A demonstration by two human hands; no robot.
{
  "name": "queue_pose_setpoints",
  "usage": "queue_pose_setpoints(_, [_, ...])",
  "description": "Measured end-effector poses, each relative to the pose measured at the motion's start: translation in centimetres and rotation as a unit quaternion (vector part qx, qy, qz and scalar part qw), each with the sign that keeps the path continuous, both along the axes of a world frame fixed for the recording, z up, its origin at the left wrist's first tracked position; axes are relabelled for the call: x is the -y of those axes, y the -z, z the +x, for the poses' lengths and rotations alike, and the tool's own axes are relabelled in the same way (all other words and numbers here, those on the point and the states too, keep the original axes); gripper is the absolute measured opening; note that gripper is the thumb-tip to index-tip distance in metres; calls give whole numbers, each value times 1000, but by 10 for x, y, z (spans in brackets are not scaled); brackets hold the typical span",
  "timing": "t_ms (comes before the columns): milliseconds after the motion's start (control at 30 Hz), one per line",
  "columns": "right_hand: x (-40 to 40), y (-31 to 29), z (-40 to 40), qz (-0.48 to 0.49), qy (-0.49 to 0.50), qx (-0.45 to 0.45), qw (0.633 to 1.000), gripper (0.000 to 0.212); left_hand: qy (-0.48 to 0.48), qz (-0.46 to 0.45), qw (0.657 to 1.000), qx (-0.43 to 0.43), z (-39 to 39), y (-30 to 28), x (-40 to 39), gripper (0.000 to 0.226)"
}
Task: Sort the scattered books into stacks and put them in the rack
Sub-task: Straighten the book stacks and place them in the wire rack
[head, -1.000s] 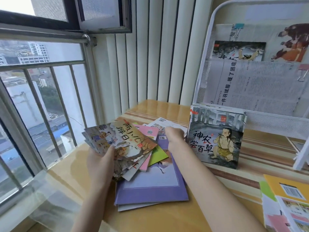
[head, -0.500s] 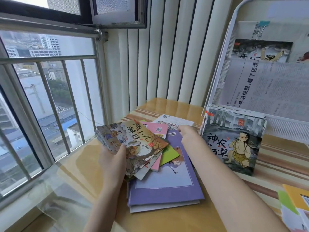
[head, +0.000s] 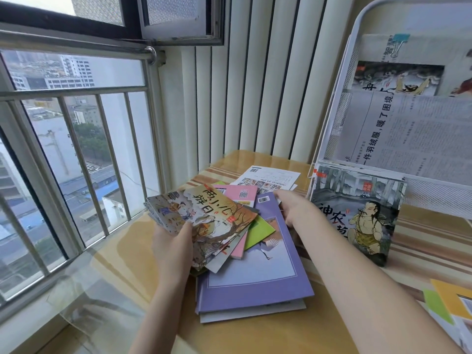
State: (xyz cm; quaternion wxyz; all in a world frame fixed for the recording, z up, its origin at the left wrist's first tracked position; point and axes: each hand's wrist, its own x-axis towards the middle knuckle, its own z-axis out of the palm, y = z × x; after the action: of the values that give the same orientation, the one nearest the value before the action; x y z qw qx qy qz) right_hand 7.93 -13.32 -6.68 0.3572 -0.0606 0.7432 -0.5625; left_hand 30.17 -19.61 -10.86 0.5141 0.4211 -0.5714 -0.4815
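Note:
My left hand [head: 171, 241] holds a fanned bunch of thin picture books [head: 204, 213] above the pile. Under the fan lie a pink book [head: 244, 192], a green one [head: 259, 231] and a large purple book [head: 255, 272] on top of white ones. My right hand [head: 293, 208] sits at the purple book's far right edge, its fingers curled down over that edge. A stack of picture books [head: 357, 213] stands upright against the foot of the white wire rack [head: 339, 80].
Newspapers [head: 421, 139] and a picture book fill the rack's upper pockets. A white printed sheet [head: 268, 176] lies behind the pile. More yellow and green books [head: 452, 300] lie at the right edge. The wooden table [head: 255, 335] meets a barred window [head: 84, 175] on the left.
The view has swung left, so everything sits further right in frame. My right hand slid from the purple book's top edge to its right corner. The fan stays in my left hand.

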Motion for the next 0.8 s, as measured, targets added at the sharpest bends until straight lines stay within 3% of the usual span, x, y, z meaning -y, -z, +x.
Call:
queue_pose_setpoints(233, [-14, 2, 9, -65, -24, 37, 997, 33, 0, 7, 1000, 1, 1, 0, 1, 21])
queue_pose_setpoints(400, [-10, 23, 13, -49, 36, 35, 998, 28, -4, 9, 1000, 26, 0, 0, -1, 25])
queue_pose_setpoints(467, [-6, 19, 16, -49, 41, 25, 998, 47, -14, 6, 999, 34, 0, 1, -1, 28])
queue_pose_setpoints(633, [-2, -11, 29, -41, 66, -138, 987, 47, -30, -7, 999, 41, 1, -1, -4, 30])
queue_pose_setpoints(800, [-6, -37, 36, -30, 101, -307, 946, 31, -31, -11, 998, 52, 2, -2, -5, 33])
